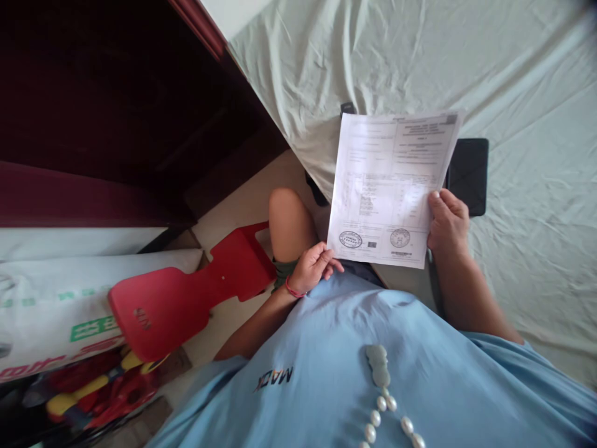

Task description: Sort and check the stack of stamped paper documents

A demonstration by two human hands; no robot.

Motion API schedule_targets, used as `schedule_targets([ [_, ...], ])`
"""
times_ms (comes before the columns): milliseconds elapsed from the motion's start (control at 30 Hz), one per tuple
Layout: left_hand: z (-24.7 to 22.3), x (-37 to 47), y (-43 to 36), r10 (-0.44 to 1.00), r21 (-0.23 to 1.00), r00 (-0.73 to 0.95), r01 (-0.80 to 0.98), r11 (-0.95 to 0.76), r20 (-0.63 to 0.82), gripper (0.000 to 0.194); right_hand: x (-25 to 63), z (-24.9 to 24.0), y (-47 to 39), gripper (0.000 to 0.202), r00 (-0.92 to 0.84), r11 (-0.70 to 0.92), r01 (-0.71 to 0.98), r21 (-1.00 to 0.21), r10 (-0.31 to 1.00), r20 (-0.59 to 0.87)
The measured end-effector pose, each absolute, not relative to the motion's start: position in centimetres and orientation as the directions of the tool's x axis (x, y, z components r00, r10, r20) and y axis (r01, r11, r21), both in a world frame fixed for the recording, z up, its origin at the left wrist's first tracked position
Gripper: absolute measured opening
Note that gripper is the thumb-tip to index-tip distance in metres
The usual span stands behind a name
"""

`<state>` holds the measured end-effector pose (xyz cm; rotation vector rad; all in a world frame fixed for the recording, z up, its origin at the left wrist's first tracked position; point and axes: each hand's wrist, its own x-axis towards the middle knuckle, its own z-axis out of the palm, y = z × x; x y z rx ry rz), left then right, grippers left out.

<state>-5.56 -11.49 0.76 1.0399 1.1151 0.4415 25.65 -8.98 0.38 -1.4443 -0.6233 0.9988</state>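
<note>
Paper (pixel 382 186), white, oblong and full of small print, with an oval stamp and a round stamp near the bottom, is showing just above the middle, toward 1 o'clock. The right hand (pixel 448 224) is gripping its right edge at 4 o'clock, with the thumb lying on the front. The left hand (pixel 313 269) is touching its bottom corner at 7 o'clock; I cannot tell if those fingers are pinching it.

A flat black gadget with a shiny face (pixel 467 177) is lying at 3 o'clock from the paper, on wrinkled pale green cloth (pixel 527 124). A red plastic chair (pixel 172 302) is standing toward 8 o'clock.

The paper is looking light, thin and bendy, so it may be flopping, creasing or tearing if tugged. Soft grips on both side edges, low down, would be keeping it flat.
</note>
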Motion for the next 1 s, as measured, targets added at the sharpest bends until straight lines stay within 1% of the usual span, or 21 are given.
schedule_targets([
  [100,0.6,-6.1,-11.7,0.677,0.805,0.491,0.092,0.586,-0.549,0.061,25.9,0.4,-9.1,0.041,0.473,-0.166,-0.198,-0.966,0.847,-0.243],
  [167,0.5,-6.4,-11.8,0.657,0.798,0.521,0.082,0.597,-0.545,0.060,26.0,0.4,-9.1,0.039,0.476,-0.174,-0.206,-0.963,0.842,-0.254],
  [333,0.5,-7.0,-11.0,0.719,0.854,0.464,0.240,0.461,-0.518,0.060,26.3,-0.4,-9.1,0.041,0.446,-0.170,-0.208,-0.963,0.860,-0.248],
  [400,0.5,-7.0,-10.3,0.758,0.877,0.444,0.292,0.382,-0.478,0.061,26.3,-0.7,-9.1,0.041,0.442,-0.166,-0.206,-0.964,0.864,-0.243],
  [467,0.5,-7.0,-9.5,0.801,0.900,0.422,0.295,0.322,-0.425,0.061,26.3,-0.8,-9.1,0.039,0.438,-0.165,-0.207,-0.964,0.866,-0.242],
  [500,0.5,-6.9,-9.1,0.820,0.911,0.407,0.268,0.314,-0.403,0.061,26.3,-0.7,-9.1,0.039,0.436,-0.164,-0.212,-0.963,0.866,-0.244],
  [567,0.5,-6.4,-8.3,0.839,0.922,0.383,0.161,0.352,-0.387,0.063,26.3,-0.5,-9.2,0.039,0.430,-0.163,-0.229,-0.960,0.868,-0.250],
  [667,0.6,-5.1,-6.9,0.840,0.890,0.346,-0.034,0.456,-0.417,0.066,26.2,-0.1,-9.3,0.039,0.408,-0.178,-0.247,-0.952,0.872,-0.269],
  [733,0.7,-4.0,-5.9,0.846,0.865,0.310,-0.119,0.487,-0.433,0.067,26.1,0.0,-9.4,0.039,0.388,-0.193,-0.253,-0.948,0.877,-0.282],
  [800,0.9,-3.0,-5.0,0.848,0.854,0.316,-0.168,0.491,-0.426,0.065,25.9,0.0,-9.4,0.039,0.371,-0.201,-0.262,-0.944,0.882,-0.291],
  [867,1.0,-2.2,-4.5,0.831,0.839,0.363,-0.192,0.508,-0.420,0.063,25.7,0.0,-9.4,0.040,0.356,-0.206,-0.272,-0.940,0.886,-0.297],
  [1000,0.8,-1.1,-4.4,0.777,0.789,0.423,-0.199,0.581,-0.465,0.063,25.6,0.1,-9.5,0.039,0.329,-0.216,-0.288,-0.933,0.893,-0.308],
])
